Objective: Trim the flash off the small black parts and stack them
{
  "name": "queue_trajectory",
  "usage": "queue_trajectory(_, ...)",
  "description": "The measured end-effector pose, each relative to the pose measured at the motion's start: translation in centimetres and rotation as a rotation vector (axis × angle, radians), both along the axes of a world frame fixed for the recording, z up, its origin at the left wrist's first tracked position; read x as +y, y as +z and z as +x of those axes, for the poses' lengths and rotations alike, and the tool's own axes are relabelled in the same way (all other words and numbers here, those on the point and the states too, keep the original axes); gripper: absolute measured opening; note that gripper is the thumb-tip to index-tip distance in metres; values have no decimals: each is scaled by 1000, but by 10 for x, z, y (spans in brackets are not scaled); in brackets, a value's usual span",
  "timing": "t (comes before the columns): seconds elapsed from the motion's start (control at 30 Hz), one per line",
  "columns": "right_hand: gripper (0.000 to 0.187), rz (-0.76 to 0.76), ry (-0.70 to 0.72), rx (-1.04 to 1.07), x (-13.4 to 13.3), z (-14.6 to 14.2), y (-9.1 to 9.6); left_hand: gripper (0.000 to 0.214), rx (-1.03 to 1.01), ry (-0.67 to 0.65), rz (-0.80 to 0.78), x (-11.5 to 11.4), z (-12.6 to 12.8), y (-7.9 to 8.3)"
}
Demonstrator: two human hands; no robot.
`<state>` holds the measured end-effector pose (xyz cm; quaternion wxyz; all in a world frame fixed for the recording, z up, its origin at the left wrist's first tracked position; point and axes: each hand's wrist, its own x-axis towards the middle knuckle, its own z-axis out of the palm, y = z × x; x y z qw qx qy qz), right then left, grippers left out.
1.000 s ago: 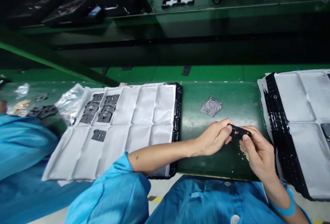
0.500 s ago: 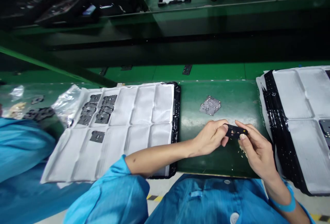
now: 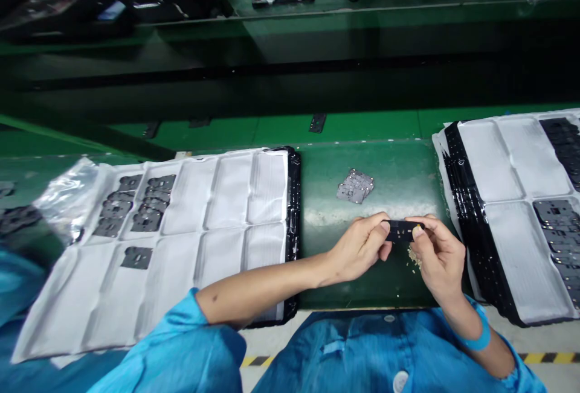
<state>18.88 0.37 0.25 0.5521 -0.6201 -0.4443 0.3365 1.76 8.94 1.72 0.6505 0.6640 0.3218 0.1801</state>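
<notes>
Both my hands pinch one small flat black part above the green bench. My left hand grips its left end, and my right hand grips its right end between thumb and fingers. Just beyond the hands lies a small pile of grey metal pieces. Pale scraps lie on the bench under the part.
A white-lined black tray at my left holds stacks of dark parts in its far-left pockets. A second stack of trays at my right holds dark parts. A clear plastic bag lies at the far left.
The view has swung to the right, so everything sits further left in the picture. My hands keep hold of the black part, and it now lies more level between them.
</notes>
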Motion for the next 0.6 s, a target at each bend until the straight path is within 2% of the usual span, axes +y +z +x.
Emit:
queue_trajectory(0.2, 25, 35, 80, 21, -4, 4, 2, 54, 3, 31, -45, 0, 0, -1)
queue_trajectory(0.27, 21, 83, 22, 22, -5, 9, 3, 53, -1, 54, -57, 1, 0, -1)
queue_trajectory(0.37, 25, 161, -94, -146, -5, 19, 1, 52, -3, 62, -50, 4, -1, -1)
queue_trajectory(0.53, 21, 100, 78, -400, -2, 30, -4, 53, 15, 43, -14, 7, -1, 0)
queue_trajectory(0.6, 22, 95, 57, -424, -4, 31, -3, 52, 22, 44, -1, 7, -1, 2)
